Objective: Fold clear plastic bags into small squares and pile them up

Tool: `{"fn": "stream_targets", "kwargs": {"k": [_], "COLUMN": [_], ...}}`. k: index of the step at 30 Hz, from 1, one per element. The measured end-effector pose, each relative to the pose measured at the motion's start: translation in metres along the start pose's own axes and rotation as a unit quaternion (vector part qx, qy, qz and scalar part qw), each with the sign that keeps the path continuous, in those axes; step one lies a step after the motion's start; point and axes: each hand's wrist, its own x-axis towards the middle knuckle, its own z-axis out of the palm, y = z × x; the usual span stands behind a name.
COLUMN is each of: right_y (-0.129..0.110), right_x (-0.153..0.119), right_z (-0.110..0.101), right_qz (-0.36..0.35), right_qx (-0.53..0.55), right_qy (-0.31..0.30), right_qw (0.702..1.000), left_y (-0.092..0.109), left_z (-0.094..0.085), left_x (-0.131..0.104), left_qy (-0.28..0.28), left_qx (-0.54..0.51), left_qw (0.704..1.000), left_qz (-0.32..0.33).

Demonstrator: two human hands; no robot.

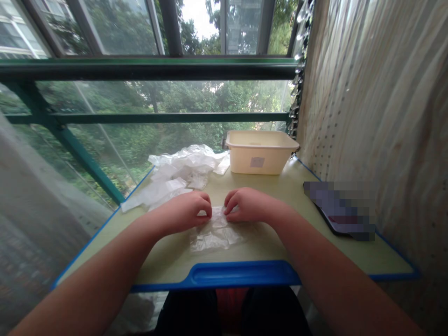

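Note:
A clear, crinkled plastic bag point(215, 239) lies on the table in front of me. At its far edge my left hand point(191, 210) pinches the plastic with thumb and fingers closed. Opposite it, my right hand point(250, 205) also has its fingertips closed on the same edge, a short gap away from the left. Whether anything lies inside the clear bag is too blurred to tell. Beyond my left hand spreads a heap of white, translucent plastic bags point(189, 161), with some smaller clear packets at its near side.
A cream plastic bin point(259, 156) with a small label stands at the back of the table. On the right lies a dark flat object point(338, 212), partly blurred out. The table point(168, 268) has a blue rim; curtains point(378, 93) and a green railing point(154, 69) surround it.

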Motion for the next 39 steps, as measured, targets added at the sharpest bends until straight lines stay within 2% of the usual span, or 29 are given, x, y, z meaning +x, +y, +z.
{"fn": "stream_targets", "kwargs": {"k": [7,13,18,24,29,34,39], "right_y": [0.001,0.000,-0.004,-0.001,0.004,0.010,0.009], "right_x": [-0.003,-0.004,-0.005,-0.001,0.002,0.002,0.000], "right_z": [-0.004,-0.005,-0.008,-0.006,-0.003,-0.001,-0.004], "right_qz": [-0.007,-0.002,0.003,0.001,0.035,0.109,0.094], "right_qx": [0.011,0.011,0.005,0.001,0.007,0.025,0.027], "right_qy": [-0.022,-0.031,-0.044,-0.026,-0.024,-0.021,-0.058], "right_qw": [1.000,0.999,0.999,1.000,0.999,0.994,0.994], "left_y": [0.000,0.007,0.014,0.010,0.003,0.000,0.005], "left_z": [0.001,-0.005,-0.006,0.003,0.008,0.007,0.006], "left_x": [0.001,-0.002,-0.003,0.004,0.006,0.004,0.005], "left_qy": [0.006,0.029,0.017,-0.006,-0.009,-0.006,-0.052], "left_qx": [0.029,0.061,0.073,0.089,0.053,0.012,-0.022], "left_qw": [1.000,0.998,0.997,0.994,0.992,0.992,0.990], "left_qz": [-0.004,-0.009,0.001,-0.063,-0.118,-0.124,-0.129]}}
